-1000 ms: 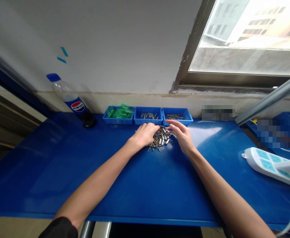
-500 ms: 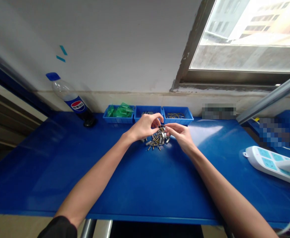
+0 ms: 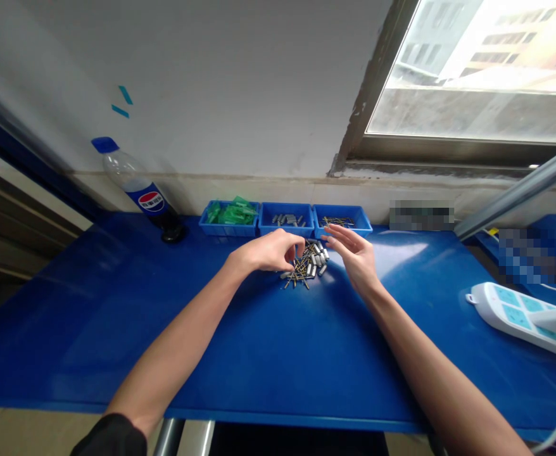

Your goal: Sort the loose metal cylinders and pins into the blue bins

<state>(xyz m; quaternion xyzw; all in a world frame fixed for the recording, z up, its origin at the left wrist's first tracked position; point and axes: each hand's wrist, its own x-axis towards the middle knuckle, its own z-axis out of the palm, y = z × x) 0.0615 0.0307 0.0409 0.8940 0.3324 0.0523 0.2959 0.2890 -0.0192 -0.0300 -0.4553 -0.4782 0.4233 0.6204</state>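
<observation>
A loose pile of small metal parts [image 3: 304, 269] lies on the blue table, mixing thin brass-and-dark pins with short silver cylinders. My left hand [image 3: 272, 250] is at the pile's left side, its fingers curled and pinched down among the pins; whatever is between the fingertips is too small to make out. To the right of the pile, my right hand [image 3: 356, 253] is raised with fingers stretched and apart, holding nothing. Its fingertips overlap the front of the right blue bin [image 3: 361, 230], which contains thin pins. The middle blue bin [image 3: 286, 231] has silver cylinders in it.
Green plastic pieces [image 3: 233, 212] fill the left blue bin [image 3: 206, 229]. A cola bottle [image 3: 149, 196] stands at the back left by the wall. On the right side of the table [image 3: 259, 354] lies a white power strip [image 3: 506, 310], with a metal post [image 3: 510, 190] behind it.
My hands came together over the pile half a second ago, then parted. The left fingers have lowered to the pile's left side; the right hand has drawn back right and opened.
</observation>
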